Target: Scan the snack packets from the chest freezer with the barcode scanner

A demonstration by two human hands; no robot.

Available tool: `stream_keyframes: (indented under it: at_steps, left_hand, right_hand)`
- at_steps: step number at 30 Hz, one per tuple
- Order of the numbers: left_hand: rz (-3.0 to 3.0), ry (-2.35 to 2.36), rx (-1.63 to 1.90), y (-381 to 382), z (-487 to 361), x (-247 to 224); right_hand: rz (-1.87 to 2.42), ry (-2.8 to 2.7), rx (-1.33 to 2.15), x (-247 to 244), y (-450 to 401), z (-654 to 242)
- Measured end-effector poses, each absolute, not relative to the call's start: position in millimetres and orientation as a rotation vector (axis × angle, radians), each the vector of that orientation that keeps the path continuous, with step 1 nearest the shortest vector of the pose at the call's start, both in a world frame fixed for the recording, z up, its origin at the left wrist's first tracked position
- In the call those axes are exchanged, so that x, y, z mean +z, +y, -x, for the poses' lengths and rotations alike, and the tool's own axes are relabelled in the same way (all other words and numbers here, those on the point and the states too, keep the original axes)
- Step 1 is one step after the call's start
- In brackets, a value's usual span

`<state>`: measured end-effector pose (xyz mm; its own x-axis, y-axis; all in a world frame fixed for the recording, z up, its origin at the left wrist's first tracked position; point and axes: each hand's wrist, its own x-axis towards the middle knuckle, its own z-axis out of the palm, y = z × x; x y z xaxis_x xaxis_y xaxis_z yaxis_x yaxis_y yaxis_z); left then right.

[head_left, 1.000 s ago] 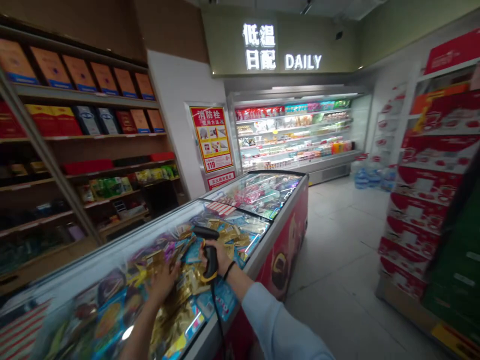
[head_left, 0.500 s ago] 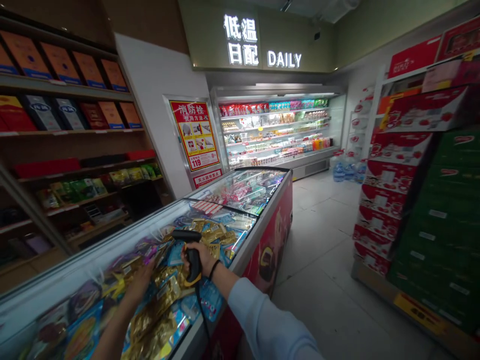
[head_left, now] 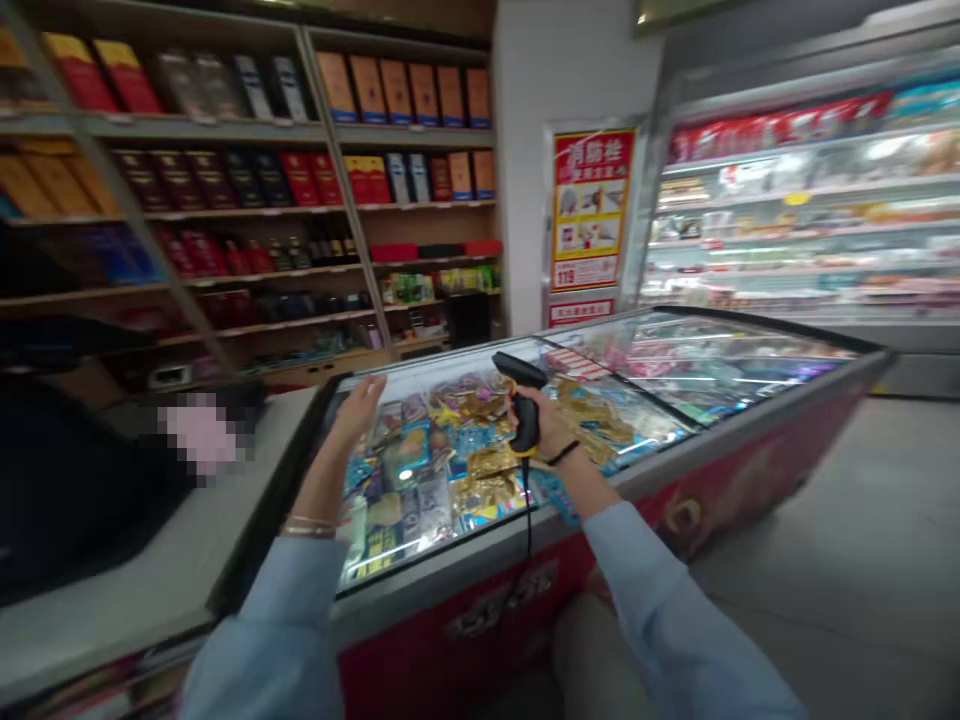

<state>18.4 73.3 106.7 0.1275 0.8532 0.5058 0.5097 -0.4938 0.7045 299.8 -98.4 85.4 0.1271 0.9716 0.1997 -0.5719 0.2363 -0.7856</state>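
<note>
My right hand (head_left: 553,425) is wrapped round the handle of a black and yellow barcode scanner (head_left: 526,422), held above the glass-topped chest freezer (head_left: 645,490). A black cable (head_left: 528,510) hangs from the grip down past the freezer's front edge. My left hand (head_left: 358,408) is empty, with its fingers stretched out, over the freezer's left end near the black frame. Gold packets (head_left: 491,462) and blue, purple and yellow packs of frozen goods lie inside the freezer below both hands. Whether my left hand touches the glass or frame, I cannot tell.
A grey counter (head_left: 277,440) adjoins the freezer on the left, with a large dark shape (head_left: 67,470) on it. Behind stand shelves (head_left: 262,210) of boxed goods. A red and yellow sign (head_left: 590,210) hangs on the pillar. A lit refrigerated display (head_left: 810,200) is at the right.
The view has swung left, bringing the counter and more shelves into sight. My left hand has moved from over the packets to the freezer's left end. The scanner stays in my right hand.
</note>
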Motion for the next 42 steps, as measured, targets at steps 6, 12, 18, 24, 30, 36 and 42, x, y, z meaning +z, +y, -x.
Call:
stream_keyframes:
  at_steps: [6, 12, 18, 24, 30, 36, 42]
  left_hand:
    - [-1.888, 1.535, 1.348, 80, 92, 73]
    - [-1.999, 1.795, 0.762, 76, 118, 29]
    - [-2.007, 1.669, 0.748, 74, 110, 2]
    - [-1.809, 1.574, 0.861, 74, 105, 3]
    - [-1.623, 1.341, 0.942, 89, 96, 12]
    - [-1.201, 1.349, 1.72, 109, 79, 13]
    - [-1.387, 1.388, 1.744, 105, 71, 4]
  right_hand:
    - [0.621, -1.065, 1.191, 83, -80, -233]
    - [0.628, -1.146, 1.37, 44, -37, -188]
    - [0.722, -1.016, 1.521, 11, -11, -174]
    - [0.756, -1.004, 1.558, 9, -15, -173]
    - [0.776, -0.996, 1.565, 7, -16, -169]
    - [0.773, -1.061, 1.49, 15, -21, -168]
    - [0.848, -1.248, 1.314, 42, -22, -163]
